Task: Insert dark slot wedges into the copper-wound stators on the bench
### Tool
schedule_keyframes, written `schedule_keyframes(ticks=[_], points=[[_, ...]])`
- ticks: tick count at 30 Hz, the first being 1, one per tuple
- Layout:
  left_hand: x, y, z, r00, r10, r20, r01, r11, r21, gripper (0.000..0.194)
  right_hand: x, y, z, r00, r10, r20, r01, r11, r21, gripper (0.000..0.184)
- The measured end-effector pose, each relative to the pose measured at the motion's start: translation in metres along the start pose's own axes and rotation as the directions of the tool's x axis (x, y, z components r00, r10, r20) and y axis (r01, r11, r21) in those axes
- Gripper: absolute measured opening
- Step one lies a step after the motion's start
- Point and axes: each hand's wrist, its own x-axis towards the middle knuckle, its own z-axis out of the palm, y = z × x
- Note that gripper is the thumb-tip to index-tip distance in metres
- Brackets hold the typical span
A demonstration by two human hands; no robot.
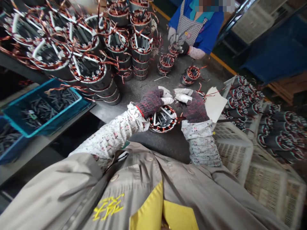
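Note:
On the dark worktop (134, 91) in front of me sits a motor stator (165, 129), a metal ring with copper windings and white strips inside. My left hand (153, 99), in a dark knitted glove with white-wrapped fingertips, is closed over its far left rim. My right hand (192, 103), gloved and wrapped the same way, is closed at the far right side, its fingertips close to the left ones. Whatever is pinched between the fingers is too small to make out. A reddish copper lead sticks out beside the right wrist.
Stacked stators (141, 52) fill the left back. A blue bin (18, 123) of small grey strips stands left. Opposite, a co-worker in blue (213, 28) handles a stator. Crates (230, 143) with stators stand right, near pale card (216, 103). A small stator (192, 73) lies ahead.

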Motion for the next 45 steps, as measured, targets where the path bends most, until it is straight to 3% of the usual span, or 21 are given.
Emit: schedule_keyframes(ticks=[4,8,12,19,23,30,35,40,43,45], points=[[-0.001,0.002,0.0,1.0,-0.007,0.008,0.007,0.999,0.033,0.024,0.006,-0.002,0.004,1.0,0.0,-0.009,0.001,1.0,0.028,0.016],[-0.003,0.005,-0.001,1.0,-0.017,0.023,0.015,0.999,0.047,0.03,0.01,0.008,-0.002,0.997,-0.075,0.01,0.075,0.997,-0.025,0.031],[-0.004,0.008,-0.001,0.999,-0.03,0.036,0.028,0.998,0.063,0.027,0.014,0.02,-0.007,0.996,-0.085,0.0,0.085,0.996,0.024,0.041],[-0.005,0.012,0.0,0.999,-0.027,0.023,0.025,0.996,0.08,0.027,0.015,0.014,-0.015,0.973,-0.205,0.103,0.213,0.974,-0.08,0.032],[-0.006,0.015,0.001,0.999,-0.029,0.017,0.028,0.996,0.086,0.034,0.015,0.013,-0.017,0.961,-0.245,0.128,0.26,0.958,-0.12,0.036],[-0.007,0.016,0.003,0.998,-0.067,0.022,0.065,0.993,0.094,0.027,0.018,0.019,-0.016,0.982,-0.149,0.114,0.149,0.989,0.011,0.041],[-0.003,0.011,0.003,0.999,-0.03,0.027,0.027,0.995,0.091,0.022,0.017,0.015,-0.014,0.979,-0.152,0.133,0.158,0.987,-0.032,0.037],[-0.002,0.004,0.003,0.998,0.031,0.051,-0.033,0.998,0.047,0.008,0.029,0.003,-0.019,0.96,-0.094,0.264,0.148,0.97,-0.191,0.018],[-0.005,-0.001,0.004,0.998,0.052,0.036,-0.048,0.993,-0.105,0.019,0.035,-0.019,-0.023,0.959,0.019,0.283,0.054,0.967,-0.247,0.017],[-0.007,-0.004,0.006,0.998,0.022,-0.055,-0.037,0.954,-0.299,0.033,0.038,-0.035,-0.024,0.948,0.089,0.306,0.003,0.958,-0.287,0.02]])
